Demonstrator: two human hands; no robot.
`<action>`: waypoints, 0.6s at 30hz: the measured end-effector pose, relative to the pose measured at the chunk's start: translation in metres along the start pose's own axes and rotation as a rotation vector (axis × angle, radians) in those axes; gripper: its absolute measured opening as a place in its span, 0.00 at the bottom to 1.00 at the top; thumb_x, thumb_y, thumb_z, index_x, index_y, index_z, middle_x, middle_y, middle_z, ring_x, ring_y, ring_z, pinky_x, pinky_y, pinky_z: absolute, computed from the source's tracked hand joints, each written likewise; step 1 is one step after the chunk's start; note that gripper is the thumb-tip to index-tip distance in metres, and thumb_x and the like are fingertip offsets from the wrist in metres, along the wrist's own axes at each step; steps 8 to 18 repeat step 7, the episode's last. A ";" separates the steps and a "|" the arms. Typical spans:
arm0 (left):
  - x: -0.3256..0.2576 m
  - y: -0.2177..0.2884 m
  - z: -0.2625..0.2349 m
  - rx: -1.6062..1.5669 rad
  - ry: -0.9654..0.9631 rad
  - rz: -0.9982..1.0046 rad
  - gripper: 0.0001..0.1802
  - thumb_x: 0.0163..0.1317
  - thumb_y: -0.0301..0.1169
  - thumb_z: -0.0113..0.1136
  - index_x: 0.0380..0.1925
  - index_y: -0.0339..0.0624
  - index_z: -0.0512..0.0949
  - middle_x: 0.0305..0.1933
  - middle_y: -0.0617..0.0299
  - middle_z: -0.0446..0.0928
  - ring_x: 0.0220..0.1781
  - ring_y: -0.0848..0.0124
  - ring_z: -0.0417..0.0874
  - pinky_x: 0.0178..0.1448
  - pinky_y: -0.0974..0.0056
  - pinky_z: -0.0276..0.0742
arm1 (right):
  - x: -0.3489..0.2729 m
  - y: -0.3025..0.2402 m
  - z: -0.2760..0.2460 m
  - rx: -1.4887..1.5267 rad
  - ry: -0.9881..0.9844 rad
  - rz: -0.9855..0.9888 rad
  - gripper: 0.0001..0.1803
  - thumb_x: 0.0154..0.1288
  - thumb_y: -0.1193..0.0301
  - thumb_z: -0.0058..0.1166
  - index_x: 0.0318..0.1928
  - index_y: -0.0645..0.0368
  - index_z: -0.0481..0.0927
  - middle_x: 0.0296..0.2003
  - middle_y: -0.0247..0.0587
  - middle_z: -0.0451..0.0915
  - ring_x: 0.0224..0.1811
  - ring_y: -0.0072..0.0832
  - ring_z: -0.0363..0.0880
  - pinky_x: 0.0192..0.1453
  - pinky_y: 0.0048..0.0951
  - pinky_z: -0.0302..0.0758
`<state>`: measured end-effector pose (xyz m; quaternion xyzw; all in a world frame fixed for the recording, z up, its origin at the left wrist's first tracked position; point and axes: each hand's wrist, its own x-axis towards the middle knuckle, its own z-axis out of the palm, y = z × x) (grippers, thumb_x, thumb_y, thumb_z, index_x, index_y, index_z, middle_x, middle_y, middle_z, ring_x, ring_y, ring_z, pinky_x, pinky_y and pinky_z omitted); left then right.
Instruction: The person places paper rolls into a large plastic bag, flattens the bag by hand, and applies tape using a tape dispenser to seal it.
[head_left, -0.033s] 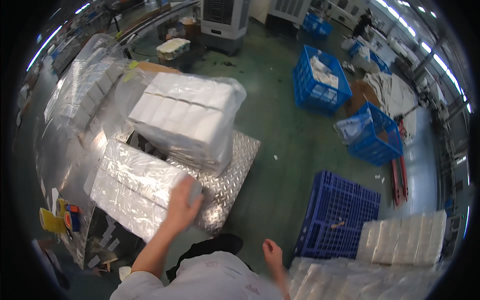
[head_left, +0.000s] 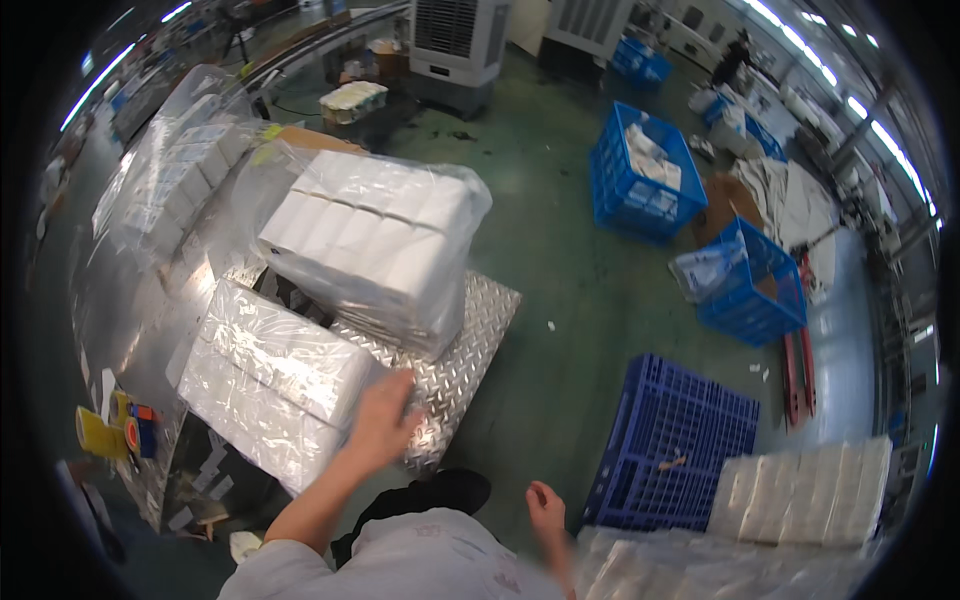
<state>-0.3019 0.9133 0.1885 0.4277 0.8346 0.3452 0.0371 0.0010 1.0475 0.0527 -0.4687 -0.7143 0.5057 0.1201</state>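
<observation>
A clear-wrapped package of white paper-like blocks lies at an angle on the metal work table. My left hand is beside its right end, fingers apart and holding nothing; whether the palm still touches the wrap I cannot tell. Behind it stands a taller stack of white rolls or packs inside a loose clear plastic bag, on a diamond-plate metal platform. At my right side my right hand hangs low, fingers loosely curled with nothing visible in them.
Yellow tape rolls sit at the left table edge. More wrapped packs stand at the far left. To the right are a dark blue pallet, white packs and blue crates. A red pallet-jack fork lies beyond.
My left hand has slid right, from the top of the wrapped package's right end to beside that end. The view has shifted slightly; my right hand stays about where it was.
</observation>
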 end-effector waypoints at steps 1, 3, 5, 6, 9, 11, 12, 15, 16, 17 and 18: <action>0.008 0.017 0.024 -0.101 -0.057 0.023 0.25 0.50 0.32 0.60 0.48 0.33 0.69 0.48 0.44 0.73 0.50 0.49 0.72 0.54 0.53 0.67 | 0.020 0.006 -0.011 0.028 0.013 0.022 0.16 0.58 0.68 0.53 0.44 0.65 0.77 0.35 0.49 0.80 0.38 0.33 0.80 0.42 0.29 0.74; 0.030 0.047 0.071 -0.219 -0.202 0.068 0.24 0.51 0.34 0.60 0.47 0.34 0.70 0.46 0.46 0.74 0.50 0.51 0.73 0.52 0.54 0.69 | 0.061 0.023 -0.034 0.081 0.029 0.078 0.16 0.58 0.70 0.53 0.44 0.66 0.76 0.35 0.49 0.81 0.39 0.31 0.80 0.43 0.28 0.74; 0.048 0.058 0.125 -0.280 -0.279 0.182 0.25 0.52 0.34 0.59 0.50 0.37 0.68 0.45 0.46 0.74 0.45 0.50 0.76 0.49 0.55 0.72 | 0.097 0.041 -0.061 -0.130 -0.013 0.045 0.15 0.57 0.70 0.53 0.43 0.67 0.76 0.34 0.48 0.81 0.38 0.31 0.80 0.44 0.26 0.74; 0.057 0.066 0.142 -0.265 -0.369 0.180 0.26 0.53 0.36 0.58 0.50 0.37 0.68 0.44 0.46 0.74 0.45 0.50 0.76 0.48 0.55 0.71 | 0.117 0.049 -0.080 -0.242 -0.030 0.022 0.15 0.57 0.71 0.53 0.43 0.68 0.76 0.33 0.47 0.81 0.38 0.31 0.80 0.44 0.26 0.74; 0.071 0.074 0.158 -0.249 -0.459 0.186 0.26 0.54 0.39 0.57 0.51 0.37 0.68 0.43 0.46 0.74 0.44 0.51 0.76 0.48 0.54 0.71 | 0.150 0.043 -0.090 -0.254 -0.043 -0.009 0.15 0.57 0.71 0.53 0.43 0.68 0.76 0.33 0.47 0.81 0.38 0.31 0.80 0.44 0.26 0.74; 0.071 0.074 0.158 -0.249 -0.459 0.186 0.26 0.54 0.39 0.57 0.51 0.37 0.68 0.43 0.46 0.74 0.44 0.51 0.76 0.48 0.54 0.71 | 0.150 0.043 -0.090 -0.254 -0.043 -0.009 0.15 0.57 0.71 0.53 0.43 0.68 0.76 0.33 0.47 0.81 0.38 0.31 0.80 0.44 0.26 0.74; 0.071 0.074 0.158 -0.249 -0.459 0.186 0.26 0.54 0.39 0.57 0.51 0.37 0.68 0.43 0.46 0.74 0.44 0.51 0.76 0.48 0.54 0.71 | 0.150 0.043 -0.090 -0.254 -0.043 -0.009 0.15 0.57 0.71 0.53 0.43 0.68 0.76 0.33 0.47 0.81 0.38 0.31 0.80 0.44 0.26 0.74; 0.071 0.074 0.158 -0.249 -0.459 0.186 0.26 0.54 0.39 0.57 0.51 0.37 0.68 0.43 0.46 0.74 0.44 0.51 0.76 0.48 0.54 0.71 | 0.150 0.043 -0.090 -0.254 -0.043 -0.009 0.15 0.57 0.71 0.53 0.43 0.68 0.76 0.33 0.47 0.81 0.38 0.31 0.80 0.44 0.26 0.74; 0.071 0.074 0.158 -0.249 -0.459 0.186 0.26 0.54 0.39 0.57 0.51 0.37 0.68 0.43 0.46 0.74 0.44 0.51 0.76 0.48 0.54 0.71 | 0.150 0.043 -0.090 -0.254 -0.043 -0.009 0.15 0.57 0.71 0.53 0.43 0.68 0.76 0.33 0.47 0.81 0.38 0.31 0.80 0.44 0.26 0.74; 0.071 0.074 0.158 -0.249 -0.459 0.186 0.26 0.54 0.39 0.57 0.51 0.37 0.68 0.43 0.46 0.74 0.44 0.51 0.76 0.48 0.54 0.71 | 0.150 0.043 -0.090 -0.254 -0.043 -0.009 0.15 0.57 0.71 0.53 0.43 0.68 0.76 0.33 0.47 0.81 0.38 0.31 0.80 0.44 0.26 0.74; 0.071 0.074 0.158 -0.249 -0.459 0.186 0.26 0.54 0.39 0.57 0.51 0.37 0.68 0.43 0.46 0.74 0.44 0.51 0.76 0.48 0.54 0.71 | 0.150 0.043 -0.090 -0.254 -0.043 -0.009 0.15 0.57 0.71 0.53 0.43 0.68 0.76 0.33 0.47 0.81 0.38 0.31 0.80 0.44 0.26 0.74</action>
